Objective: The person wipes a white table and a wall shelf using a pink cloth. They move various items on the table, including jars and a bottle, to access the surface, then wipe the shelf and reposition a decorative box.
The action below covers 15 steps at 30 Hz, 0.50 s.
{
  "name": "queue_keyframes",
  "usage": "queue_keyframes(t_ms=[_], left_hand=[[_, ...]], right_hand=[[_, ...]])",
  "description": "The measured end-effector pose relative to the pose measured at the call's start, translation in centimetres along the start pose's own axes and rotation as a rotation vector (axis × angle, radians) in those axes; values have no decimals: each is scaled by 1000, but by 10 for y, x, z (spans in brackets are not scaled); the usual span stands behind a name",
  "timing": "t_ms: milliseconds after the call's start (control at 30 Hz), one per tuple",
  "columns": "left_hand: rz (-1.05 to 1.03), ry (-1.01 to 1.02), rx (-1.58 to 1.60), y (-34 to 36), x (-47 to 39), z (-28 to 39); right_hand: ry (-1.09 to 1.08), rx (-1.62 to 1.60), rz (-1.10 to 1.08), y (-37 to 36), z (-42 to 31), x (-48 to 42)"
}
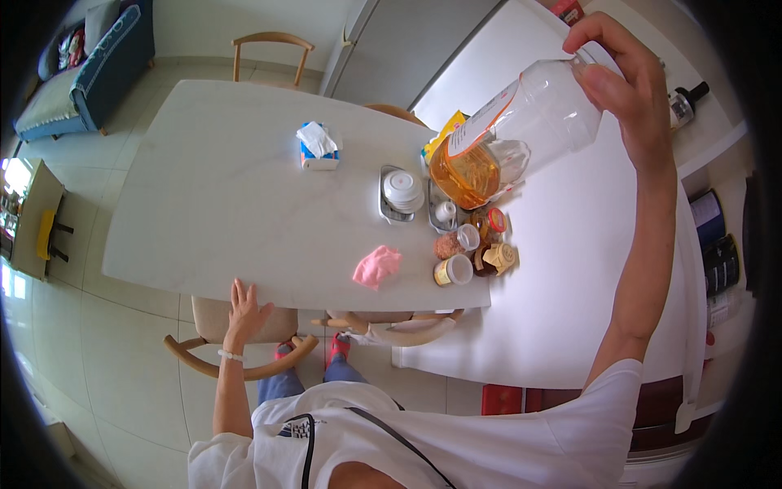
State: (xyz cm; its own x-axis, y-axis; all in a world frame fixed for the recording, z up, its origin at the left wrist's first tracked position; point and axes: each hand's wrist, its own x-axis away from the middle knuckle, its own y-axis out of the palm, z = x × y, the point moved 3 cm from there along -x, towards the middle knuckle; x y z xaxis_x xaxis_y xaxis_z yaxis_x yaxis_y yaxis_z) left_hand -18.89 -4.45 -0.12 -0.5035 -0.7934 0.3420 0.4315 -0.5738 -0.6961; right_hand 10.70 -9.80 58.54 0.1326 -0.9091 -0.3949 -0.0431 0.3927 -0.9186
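My right hand grips the neck of a large clear plastic bottle, held tilted at the right. Amber liquid, which looks like cooking oil, fills its lower end, and a label with writing wraps its side. Below and left of the bottle stand a jar of pinkish granules, a glass jar with a red lid, a paper-topped jar and a small tub with a pale lid. My left hand rests with fingers spread at the near edge of the marble-look table. A crumpled pink cloth lies between.
A tissue pack and a tray with stacked white bowls sit on the table. Wooden chairs stand close against my legs. White shelving with bottles and cans borders the right. A blue sofa stands far left.
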Motion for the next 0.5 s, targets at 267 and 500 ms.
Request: queue_keyframes(t_ms=[267, 500], left_hand=[[-38, -29, 14, -2, 1, 3], [-44, -30, 14, -5, 2, 4]], right_hand=[[12, 47, 12, -1, -1, 0], [15, 48, 14, 2, -2, -2]])
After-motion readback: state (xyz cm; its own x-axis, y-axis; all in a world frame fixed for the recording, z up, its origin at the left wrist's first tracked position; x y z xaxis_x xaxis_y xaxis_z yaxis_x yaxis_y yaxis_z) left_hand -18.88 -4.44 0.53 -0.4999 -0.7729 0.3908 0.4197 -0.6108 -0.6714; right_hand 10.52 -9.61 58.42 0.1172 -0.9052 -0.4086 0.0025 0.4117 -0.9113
